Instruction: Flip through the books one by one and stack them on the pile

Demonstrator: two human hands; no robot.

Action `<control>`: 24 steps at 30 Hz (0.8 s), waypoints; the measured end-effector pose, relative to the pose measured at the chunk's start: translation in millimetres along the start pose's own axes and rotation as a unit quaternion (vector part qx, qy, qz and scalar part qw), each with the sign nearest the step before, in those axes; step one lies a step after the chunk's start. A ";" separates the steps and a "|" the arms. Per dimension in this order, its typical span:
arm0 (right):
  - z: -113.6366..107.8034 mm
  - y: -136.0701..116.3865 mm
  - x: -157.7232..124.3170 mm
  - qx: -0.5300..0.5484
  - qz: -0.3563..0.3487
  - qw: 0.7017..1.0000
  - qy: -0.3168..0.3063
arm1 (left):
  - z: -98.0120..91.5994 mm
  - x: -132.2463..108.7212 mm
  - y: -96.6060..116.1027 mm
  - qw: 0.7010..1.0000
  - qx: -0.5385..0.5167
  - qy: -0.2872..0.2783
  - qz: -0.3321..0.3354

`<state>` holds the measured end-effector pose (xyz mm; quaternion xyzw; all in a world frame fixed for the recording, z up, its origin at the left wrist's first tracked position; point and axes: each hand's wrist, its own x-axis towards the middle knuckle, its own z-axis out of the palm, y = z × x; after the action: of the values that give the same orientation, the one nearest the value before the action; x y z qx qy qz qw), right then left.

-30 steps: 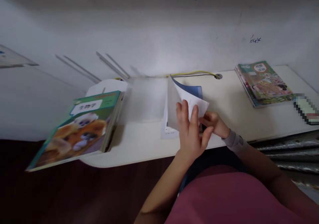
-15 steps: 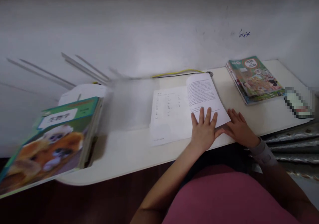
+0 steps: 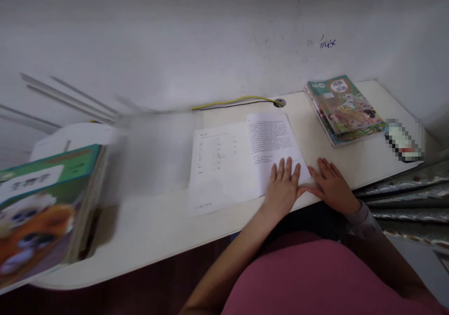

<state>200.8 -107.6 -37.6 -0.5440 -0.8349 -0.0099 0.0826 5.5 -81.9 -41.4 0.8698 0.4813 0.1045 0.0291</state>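
An open, white-paged paper book (image 3: 242,165) is topped by a flat left hand (image 3: 281,189), its lower-right corner flanked by an outspread right hand (image 3: 333,187).

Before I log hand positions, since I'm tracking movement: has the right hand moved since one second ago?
Yes, to the right. The right hand was nearly straight below the cable hole in the view; now it is below and well to its right.

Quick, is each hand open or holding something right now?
Left hand: open, flat on the open book, gripping nothing.
Right hand: open, at the book's right edge, gripping nothing.
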 end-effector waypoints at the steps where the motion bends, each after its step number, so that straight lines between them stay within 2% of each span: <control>1: -0.1 0.3 -0.2 -0.001 -0.002 1.000 0.001 | 1.6 0.3 1.4 1.000 -0.001 -0.002 0.011; 8: -3.4 6.6 -0.2 -0.001 -0.027 1.000 -0.008 | 0.1 1.1 8.3 0.999 -0.016 -0.013 0.036; 17: -2.5 8.1 -0.1 0.017 -0.024 1.000 -0.007 | -1.9 4.2 10.0 0.999 -0.017 -0.029 0.039; 24: 1.4 8.4 -1.2 0.023 -0.018 1.000 0.006 | -7.6 11.3 16.4 0.997 -0.002 -0.072 0.043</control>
<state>208.7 -105.1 -39.8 -0.5272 -0.8438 0.0041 0.1000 23.3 -81.5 -29.8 0.8948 0.4402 0.0438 0.0604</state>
